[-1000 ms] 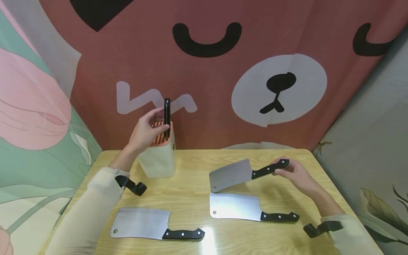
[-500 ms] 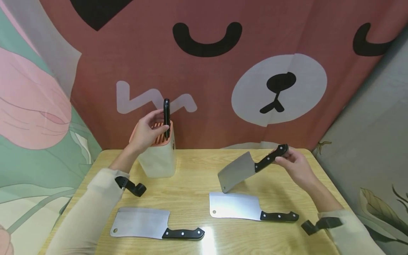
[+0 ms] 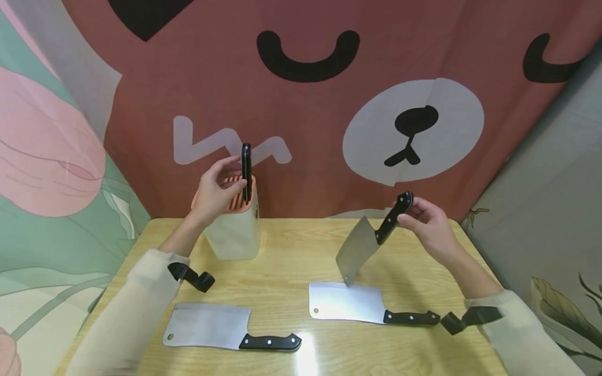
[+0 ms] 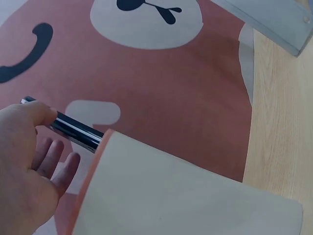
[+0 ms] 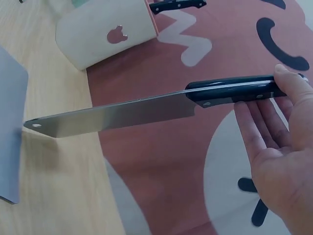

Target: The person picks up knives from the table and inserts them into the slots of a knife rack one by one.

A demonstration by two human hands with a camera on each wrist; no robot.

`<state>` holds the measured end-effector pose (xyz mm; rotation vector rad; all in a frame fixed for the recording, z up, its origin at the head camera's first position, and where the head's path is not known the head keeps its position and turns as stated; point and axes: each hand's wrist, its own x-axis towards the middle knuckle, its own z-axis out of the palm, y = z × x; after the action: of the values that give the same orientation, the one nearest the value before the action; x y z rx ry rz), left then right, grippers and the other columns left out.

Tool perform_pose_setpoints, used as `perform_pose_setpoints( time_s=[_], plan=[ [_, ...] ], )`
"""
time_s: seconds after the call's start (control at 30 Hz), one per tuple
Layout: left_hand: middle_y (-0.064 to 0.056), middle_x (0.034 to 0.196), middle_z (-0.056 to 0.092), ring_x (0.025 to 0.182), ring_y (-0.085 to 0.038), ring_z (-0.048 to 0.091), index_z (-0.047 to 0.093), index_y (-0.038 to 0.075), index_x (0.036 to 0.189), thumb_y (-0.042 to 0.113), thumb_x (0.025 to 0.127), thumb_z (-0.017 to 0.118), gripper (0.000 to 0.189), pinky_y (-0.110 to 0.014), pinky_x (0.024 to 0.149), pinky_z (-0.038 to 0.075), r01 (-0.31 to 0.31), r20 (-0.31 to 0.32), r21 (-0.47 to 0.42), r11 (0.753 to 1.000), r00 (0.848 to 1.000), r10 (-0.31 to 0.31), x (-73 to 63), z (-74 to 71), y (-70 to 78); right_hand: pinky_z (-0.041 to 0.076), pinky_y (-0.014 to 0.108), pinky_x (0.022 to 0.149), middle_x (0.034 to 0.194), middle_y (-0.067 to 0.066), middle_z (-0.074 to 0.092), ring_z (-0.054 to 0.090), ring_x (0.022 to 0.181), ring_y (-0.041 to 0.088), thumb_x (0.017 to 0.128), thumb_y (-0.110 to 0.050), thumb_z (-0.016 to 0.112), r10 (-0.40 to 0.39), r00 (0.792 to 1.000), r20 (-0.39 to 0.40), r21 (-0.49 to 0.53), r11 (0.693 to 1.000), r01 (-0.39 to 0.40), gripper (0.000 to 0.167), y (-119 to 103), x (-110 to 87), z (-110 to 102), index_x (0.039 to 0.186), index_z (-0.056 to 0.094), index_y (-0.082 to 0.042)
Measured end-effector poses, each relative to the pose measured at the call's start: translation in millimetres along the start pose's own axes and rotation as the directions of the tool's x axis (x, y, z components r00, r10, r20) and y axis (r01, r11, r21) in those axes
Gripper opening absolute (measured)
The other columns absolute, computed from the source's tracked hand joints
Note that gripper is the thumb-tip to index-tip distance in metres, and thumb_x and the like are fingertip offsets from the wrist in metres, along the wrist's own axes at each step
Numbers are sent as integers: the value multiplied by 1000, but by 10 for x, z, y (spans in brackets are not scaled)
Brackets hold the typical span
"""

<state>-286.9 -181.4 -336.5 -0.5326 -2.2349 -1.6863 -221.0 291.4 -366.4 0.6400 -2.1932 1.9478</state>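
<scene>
Directly in front of the cream, tapered knife block with the orange slotted top [image 3: 232, 237], and nearest you, a silver steel cleaver with a black riveted handle [image 3: 230, 331] lies flat on the pale wood-grain table [image 3: 287, 250], its handle to the right. A little farther off, to the front right of the block, a second flat-lying steel cleaver [image 3: 371, 304] points the same way.

Beyond it, right of the block, your right hand [image 3: 430, 227] pinches the handle end of a third, tilted steel cleaver [image 3: 367, 243]. Its long axis slants steeply: handle up and away from the block, blade end down towards you, cutting edge apparently facing the block. You cannot tell whether its low corner touches anything.

At the block itself, your left hand [image 3: 213, 193] pinches a glossy black upright handle [image 3: 246, 169] standing in the slotted top; its blade is hidden.

The step in hand looks like picking up the third cleaver while the left hand steadies the block. The next move probably calls for carrying it to the block, turning it blade-down and lining it up with a slot.
</scene>
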Motion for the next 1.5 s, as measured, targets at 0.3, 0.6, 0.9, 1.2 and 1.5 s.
perform_pose_setpoints(
  time_s=[0.3,0.6,0.9,1.2,1.5],
  plan=[
    [-14,129,61,117,-27,59,56,2,139,3,98,67,43,-26,96,50,-108,-80,73,992,990,113,-229,-46,210,60,26,78,95,2,69,68,85,12,96,5,65,-10,1000,12,-26,1000,11,17,-231,112,100,110,69,-4],
    [-20,133,57,115,-29,58,53,-6,139,-9,94,66,47,-25,92,52,-200,30,5,980,979,200,-344,86,479,61,31,77,94,3,69,70,84,13,94,0,71,-17,999,45,-64,998,20,17,-479,272,234,111,70,-4],
    [-13,138,56,121,-28,58,53,-1,140,-4,93,71,51,-47,100,51,-283,146,17,959,950,277,-293,422,602,62,33,76,95,3,72,71,83,15,92,4,72,-45,996,77,16,999,43,21,-481,421,423,111,72,-4],
    [-13,130,58,118,-27,59,54,3,143,2,92,74,55,-37,100,53,-258,217,-35,966,941,259,-270,795,667,62,36,77,96,4,71,70,85,16,91,2,74,-59,997,46,59,997,56,23,-462,510,623,113,71,-4],
    [-13,128,58,114,-28,62,52,4,145,4,90,78,61,-30,100,52,-258,271,-54,965,926,263,-251,1229,704,62,36,77,96,3,71,68,84,15,92,-3,75,-56,998,2,9,998,56,26,-448,555,779,118,71,-2]
  ],
)
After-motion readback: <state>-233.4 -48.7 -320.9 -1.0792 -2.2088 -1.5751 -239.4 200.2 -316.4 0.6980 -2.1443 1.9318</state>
